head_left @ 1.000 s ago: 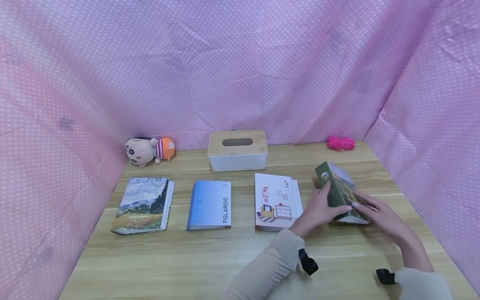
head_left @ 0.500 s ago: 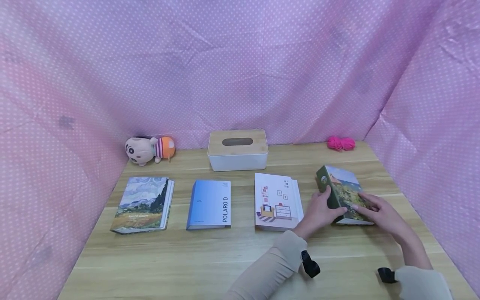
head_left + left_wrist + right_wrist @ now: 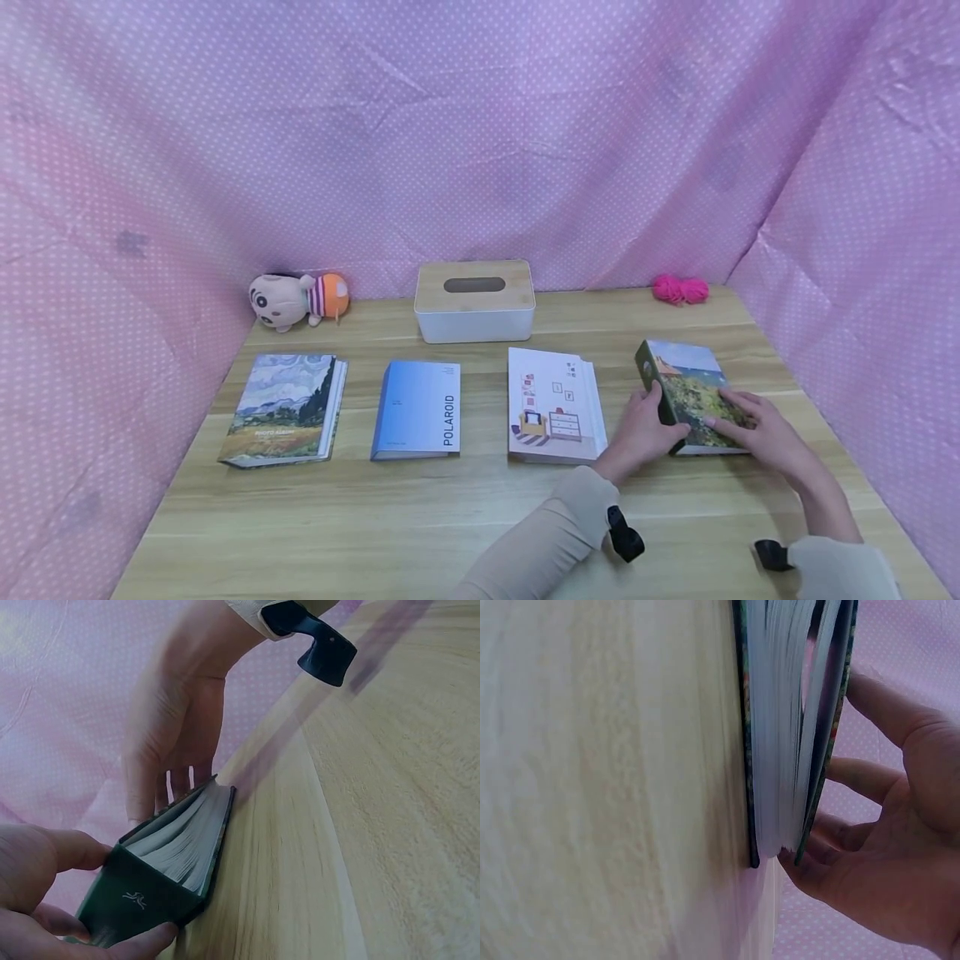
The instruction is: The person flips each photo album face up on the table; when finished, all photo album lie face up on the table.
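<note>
A thick photo album (image 3: 693, 379) with a green spine and a painted landscape cover lies front up at the table's right. My left hand (image 3: 641, 429) grips it at the spine, its thumb over the cover's near corner. In the left wrist view, that hand's fingers (image 3: 150, 941) touch the green spine (image 3: 139, 896). On the opposite side, my right hand (image 3: 768, 433) holds the album with its thumb and fingers on the cover and over the opening edge. Its fingertips (image 3: 791, 862) reach the page edges in the right wrist view, where the pages (image 3: 780, 735) fan slightly apart.
Left of it stand in a row a white album (image 3: 551, 400) with furniture drawings, a blue POLAROID album (image 3: 416, 408) and another landscape album (image 3: 281, 408). Behind are a tissue box (image 3: 475, 325), a plush toy (image 3: 300, 300) and pink yarn (image 3: 680, 289). Pink dotted cloth (image 3: 480, 150) surrounds the table.
The green-spined album has tipped from a tilt down to lying on the table, its cover now facing up. Both hands have stayed on it and moved slightly towards the person.
</note>
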The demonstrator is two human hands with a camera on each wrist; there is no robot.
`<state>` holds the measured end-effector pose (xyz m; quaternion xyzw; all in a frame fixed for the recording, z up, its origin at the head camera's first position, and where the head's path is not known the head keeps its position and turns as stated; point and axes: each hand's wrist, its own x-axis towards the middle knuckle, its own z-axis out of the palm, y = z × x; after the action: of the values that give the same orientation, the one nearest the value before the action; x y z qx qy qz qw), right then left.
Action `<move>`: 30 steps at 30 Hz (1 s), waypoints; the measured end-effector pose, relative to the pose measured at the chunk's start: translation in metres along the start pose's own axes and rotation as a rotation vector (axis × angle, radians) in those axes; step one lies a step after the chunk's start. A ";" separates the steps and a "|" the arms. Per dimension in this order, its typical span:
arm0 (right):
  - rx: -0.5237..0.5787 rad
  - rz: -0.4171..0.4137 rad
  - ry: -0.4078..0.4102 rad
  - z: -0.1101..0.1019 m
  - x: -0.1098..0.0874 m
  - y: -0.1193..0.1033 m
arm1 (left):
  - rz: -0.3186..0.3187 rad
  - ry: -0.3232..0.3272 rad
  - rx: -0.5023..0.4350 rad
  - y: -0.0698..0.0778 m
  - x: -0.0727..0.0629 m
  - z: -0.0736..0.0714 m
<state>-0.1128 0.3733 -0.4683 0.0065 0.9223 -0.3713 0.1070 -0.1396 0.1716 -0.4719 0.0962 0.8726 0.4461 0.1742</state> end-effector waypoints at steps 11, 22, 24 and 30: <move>-0.041 0.007 0.000 0.005 0.000 -0.006 | -0.018 -0.031 -0.065 -0.005 0.001 -0.001; -0.138 -0.026 0.034 0.013 0.000 -0.016 | -0.054 -0.023 -0.206 -0.012 0.000 -0.003; -0.143 -0.024 0.035 0.014 0.000 -0.016 | -0.054 -0.014 -0.227 -0.012 -0.001 -0.003; -0.153 -0.024 0.038 0.016 -0.001 -0.018 | -0.044 -0.002 -0.255 -0.012 -0.003 -0.004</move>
<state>-0.1108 0.3494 -0.4670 -0.0058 0.9498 -0.3009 0.0854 -0.1387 0.1600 -0.4788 0.0544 0.8106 0.5493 0.1955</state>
